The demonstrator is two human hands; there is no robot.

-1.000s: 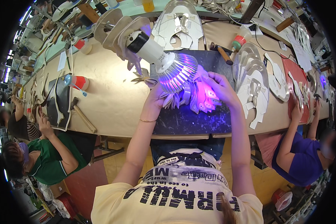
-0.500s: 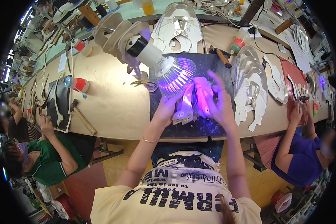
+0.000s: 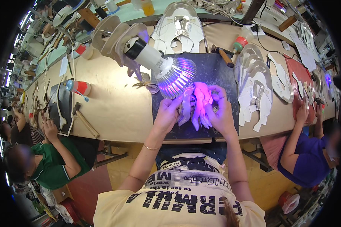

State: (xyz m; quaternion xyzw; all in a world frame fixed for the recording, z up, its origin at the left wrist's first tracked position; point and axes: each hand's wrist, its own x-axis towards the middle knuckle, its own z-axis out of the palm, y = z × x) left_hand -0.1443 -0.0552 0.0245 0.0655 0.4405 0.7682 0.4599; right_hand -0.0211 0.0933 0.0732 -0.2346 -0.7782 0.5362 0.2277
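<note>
A flat cut-out shoe piece (image 3: 197, 104) glows pink under a purple lamp (image 3: 166, 70) over a dark work mat (image 3: 216, 72). My left hand (image 3: 166, 115) grips the piece's left edge. My right hand (image 3: 220, 109) holds its right side, fingers curled over the top. Both hands keep the piece just above the mat, right under the lamp's head.
Stacks of white cut pieces (image 3: 255, 89) lie right of the mat and more (image 3: 180, 28) behind it. A hammer (image 3: 84, 120), scissors (image 3: 146, 83) and a glue bottle (image 3: 79, 87) lie on the tan bench. Other people work at left (image 3: 45, 159) and right (image 3: 306, 151).
Both hands have come closer together on the piece and drawn it slightly nearer and to the right under the lamp; the piece is now turned more upright between them.
</note>
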